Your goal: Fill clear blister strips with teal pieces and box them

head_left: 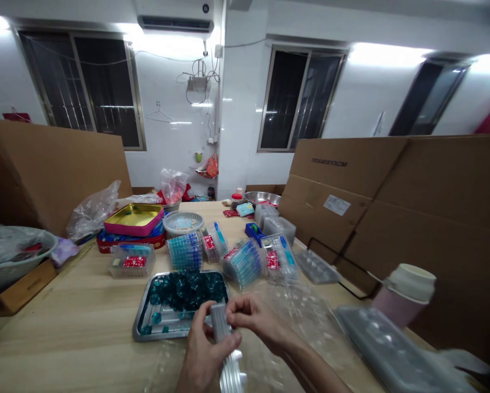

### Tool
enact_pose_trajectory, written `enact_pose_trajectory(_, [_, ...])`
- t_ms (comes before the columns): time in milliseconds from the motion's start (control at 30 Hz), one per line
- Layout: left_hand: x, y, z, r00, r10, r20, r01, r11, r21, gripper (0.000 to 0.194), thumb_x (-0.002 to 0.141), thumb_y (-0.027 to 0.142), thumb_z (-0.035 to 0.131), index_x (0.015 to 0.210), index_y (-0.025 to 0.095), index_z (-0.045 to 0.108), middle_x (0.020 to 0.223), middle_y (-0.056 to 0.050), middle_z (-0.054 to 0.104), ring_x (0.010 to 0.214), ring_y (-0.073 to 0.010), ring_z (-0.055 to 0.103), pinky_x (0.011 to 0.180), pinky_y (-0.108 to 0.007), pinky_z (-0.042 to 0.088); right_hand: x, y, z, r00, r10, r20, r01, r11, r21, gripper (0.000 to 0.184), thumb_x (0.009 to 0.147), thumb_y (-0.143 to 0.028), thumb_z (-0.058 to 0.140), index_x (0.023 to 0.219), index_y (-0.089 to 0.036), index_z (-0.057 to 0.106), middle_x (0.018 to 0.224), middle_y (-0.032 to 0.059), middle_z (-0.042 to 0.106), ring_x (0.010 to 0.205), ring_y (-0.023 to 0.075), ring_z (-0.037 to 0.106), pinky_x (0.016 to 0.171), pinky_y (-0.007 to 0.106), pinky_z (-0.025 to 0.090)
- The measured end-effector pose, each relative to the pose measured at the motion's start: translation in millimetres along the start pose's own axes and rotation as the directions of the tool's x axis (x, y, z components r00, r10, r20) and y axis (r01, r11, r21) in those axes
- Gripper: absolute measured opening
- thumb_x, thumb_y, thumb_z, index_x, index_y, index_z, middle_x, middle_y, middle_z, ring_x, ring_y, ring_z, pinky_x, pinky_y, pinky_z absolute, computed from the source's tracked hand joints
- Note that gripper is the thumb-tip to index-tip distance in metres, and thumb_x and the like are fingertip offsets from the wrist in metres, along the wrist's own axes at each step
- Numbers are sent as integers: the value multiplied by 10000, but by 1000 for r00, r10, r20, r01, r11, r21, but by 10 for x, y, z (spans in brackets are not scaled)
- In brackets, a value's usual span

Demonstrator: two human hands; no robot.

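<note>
The step in hand appeared to be work at the upper end of a bundle of clear, ribbed plastic strips [219, 321], which was held tilted just in front of the near right corner of a silver rectangular metal tray [174, 326] of dark teal faceted pieces [191, 289]. The next move seemed to call for a steady left grip while the right fingertips dealt with that end. The left hand [204, 349] was wrapped around the bundle, thumb across its near face and fingers behind it. The right hand [255, 316] came in from the right, forearm slanting up from the lower edge, its fingers curled and the thumb drawn in close to the bundle's top edge; whether they pinched it or merely touched it, I could not tell.
</note>
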State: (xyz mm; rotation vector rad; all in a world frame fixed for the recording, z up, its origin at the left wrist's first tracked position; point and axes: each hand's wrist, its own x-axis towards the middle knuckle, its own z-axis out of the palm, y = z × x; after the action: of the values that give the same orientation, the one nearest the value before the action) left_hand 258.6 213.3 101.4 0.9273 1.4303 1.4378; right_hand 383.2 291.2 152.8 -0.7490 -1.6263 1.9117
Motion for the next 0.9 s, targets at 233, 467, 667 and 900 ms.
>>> enact_pose_trajectory(233, [-53,43,6,998,3,-59,-4,1000,-27,729,509,429,782,1133,157,520,978,-111,674,829,-243,642,713,-278,508,-35,2,51,998,-21,-55,18,998,-56,65,566,-185,621,565,-121,610,532,-29,528,545,94,430,566,226,291])
enact_pose_trajectory(467, [-60,115,-107,993,-62,-99,52,993,-102,760,486,490,781,1101,157,482,854,-85,692,783,-257,663,620,-270,513,-221,-291,-461,968,-136,-212,83,966,-243,68,580,-183,531,563,-153,590,534,-27,535,547,104,443,563,230,320])
enact_pose_trajectory(667, [-13,107,-152,985,-105,-136,78,978,-194,751,455,514,801,1057,173,508,858,-73,691,743,-247,667,603,-277,519,-93,-547,-884,960,-157,-231,-51,715,-697,121,624,-187,587,519,-165,532,500,-47,465,512,96,386,508,231,268])
enact_pose_trajectory(900, [146,-125,-286,955,-153,-253,97,971,-218,606,450,539,793,914,191,615,924,-79,689,995,-315,613,780,-344,529,-270,48,-318,934,-306,182,315,472,-823,356,678,-444,719,943,-225,628,929,10,644,826,159,570,724,235,430])
